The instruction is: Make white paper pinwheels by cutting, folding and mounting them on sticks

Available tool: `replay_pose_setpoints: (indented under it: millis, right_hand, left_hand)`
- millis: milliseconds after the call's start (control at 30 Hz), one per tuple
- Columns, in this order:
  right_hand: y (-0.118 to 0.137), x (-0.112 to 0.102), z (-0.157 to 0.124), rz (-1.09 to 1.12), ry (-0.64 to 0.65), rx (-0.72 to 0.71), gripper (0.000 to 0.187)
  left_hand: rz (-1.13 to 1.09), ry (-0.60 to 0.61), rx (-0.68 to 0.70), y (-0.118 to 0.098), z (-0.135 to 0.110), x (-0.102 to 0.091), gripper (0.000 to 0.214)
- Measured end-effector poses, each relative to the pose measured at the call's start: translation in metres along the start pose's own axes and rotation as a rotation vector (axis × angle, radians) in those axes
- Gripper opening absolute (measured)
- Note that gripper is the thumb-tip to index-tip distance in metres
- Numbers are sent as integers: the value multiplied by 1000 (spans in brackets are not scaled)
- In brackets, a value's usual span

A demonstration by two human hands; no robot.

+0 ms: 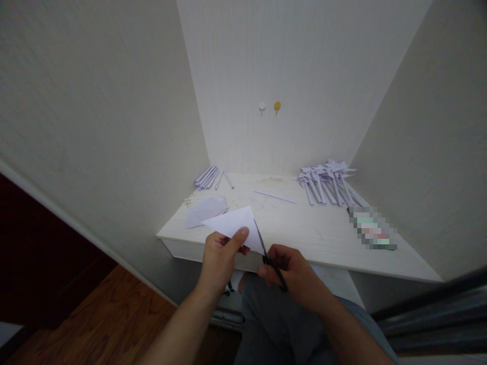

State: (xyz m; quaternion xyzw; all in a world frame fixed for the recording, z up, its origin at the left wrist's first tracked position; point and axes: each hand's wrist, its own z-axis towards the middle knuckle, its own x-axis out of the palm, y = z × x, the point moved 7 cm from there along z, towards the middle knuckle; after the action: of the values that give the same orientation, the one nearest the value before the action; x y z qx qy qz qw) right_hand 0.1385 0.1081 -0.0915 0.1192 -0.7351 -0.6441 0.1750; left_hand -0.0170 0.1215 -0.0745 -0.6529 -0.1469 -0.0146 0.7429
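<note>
A person's left hand (222,248) pinches a white paper sheet (238,225) at the near edge of the table (323,238), while the right hand (289,271) grips black scissors (271,258), blades set against the sheet's right edge. Rolled paper sticks (208,177) lie at the back left, folded paper pinwheels (327,182) at the back right

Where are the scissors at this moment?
Head view, low centre: the scissors are in the right hand, blades against the right edge of the white paper held by the left hand, at the desk's near edge.
</note>
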Motion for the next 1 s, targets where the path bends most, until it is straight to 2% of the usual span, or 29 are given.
replay_pose_setpoints:
  millis: [467, 667, 1000]
  right_hand:
    - [-2, -2, 3, -63, -45, -20, 43]
    - [-6, -5, 5, -51, -35, -13, 49]
    - [-15, -18, 19, -88, -117, -11, 52]
  left_hand:
    - [-56, 8, -37, 9, 3, 6, 30]
    - [26, 38, -62, 18, 4, 9, 32]
    - [-26, 72, -105, 31, 17, 17, 33]
